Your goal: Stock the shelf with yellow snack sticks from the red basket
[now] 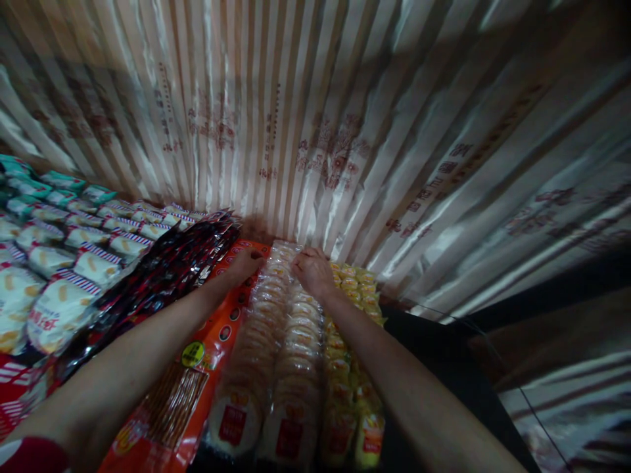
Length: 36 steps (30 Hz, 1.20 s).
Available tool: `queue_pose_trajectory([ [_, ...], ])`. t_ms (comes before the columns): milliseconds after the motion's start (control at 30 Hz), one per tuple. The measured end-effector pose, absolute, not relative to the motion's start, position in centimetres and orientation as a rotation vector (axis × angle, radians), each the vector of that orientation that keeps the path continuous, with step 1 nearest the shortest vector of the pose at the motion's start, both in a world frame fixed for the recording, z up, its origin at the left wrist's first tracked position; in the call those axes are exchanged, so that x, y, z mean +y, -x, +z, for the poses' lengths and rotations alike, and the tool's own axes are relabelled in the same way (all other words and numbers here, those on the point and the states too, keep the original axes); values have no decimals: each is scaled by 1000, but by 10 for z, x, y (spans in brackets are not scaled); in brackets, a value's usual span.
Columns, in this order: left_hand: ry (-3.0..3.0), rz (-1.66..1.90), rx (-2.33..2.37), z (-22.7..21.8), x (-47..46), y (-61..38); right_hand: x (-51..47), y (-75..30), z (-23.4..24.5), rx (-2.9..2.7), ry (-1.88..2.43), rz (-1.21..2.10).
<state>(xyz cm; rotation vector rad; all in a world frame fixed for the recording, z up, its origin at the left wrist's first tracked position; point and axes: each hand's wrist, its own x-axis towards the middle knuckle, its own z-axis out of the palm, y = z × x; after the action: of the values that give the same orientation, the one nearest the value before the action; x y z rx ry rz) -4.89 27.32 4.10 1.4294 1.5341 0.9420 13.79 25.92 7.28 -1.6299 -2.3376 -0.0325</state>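
Clear-wrapped round cakes (302, 335), pale discs stood edge to edge in two long columns under crinkled, shiny film, run away from the viewer in the lower middle. Both of the wearer's bare hands are at the far end of these columns, one on each side.

The left hand (245, 265) is at the far left corner of the columns, palm down, its fingers bent and drawn close together. The tips are just beside the wrap; dim light and blur make it impossible to tell how far they are closed or whether they grip any film. The right hand (315, 270) is over the far right corner, fingers curled inward with the tips at the clear film; whether a fold of it is pinched cannot be told.

Just left of the columns are flat, glossy orange packets (227, 332) with a window showing thin brown sticks. Further left are dark, slick foil packets (162, 276), then plump white pouches (79, 263) with striped tops. Just right of the columns are small yellow-wrapped cakes (340, 394), and beyond them a smooth black worktop (428, 348). Behind the columns hangs a striped, rippled sheet (276, 118) printed with dark red flowers.
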Motion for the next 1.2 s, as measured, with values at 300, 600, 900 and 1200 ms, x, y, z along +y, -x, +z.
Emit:
queue_pose_trajectory([
  [300,-1456,879,1472,46,263,60,244,-147,78,-2468,1474,107],
  [600,-1411,833,1333,42,260,52,245,-147,77,-2358,1547,359],
  [900,-1414,966,1349,43,254,46,243,-140,77,-2382,1567,298],
  [1200,-1425,954,1372,46,256,46,237,-131,76,-2280,1770,195],
])
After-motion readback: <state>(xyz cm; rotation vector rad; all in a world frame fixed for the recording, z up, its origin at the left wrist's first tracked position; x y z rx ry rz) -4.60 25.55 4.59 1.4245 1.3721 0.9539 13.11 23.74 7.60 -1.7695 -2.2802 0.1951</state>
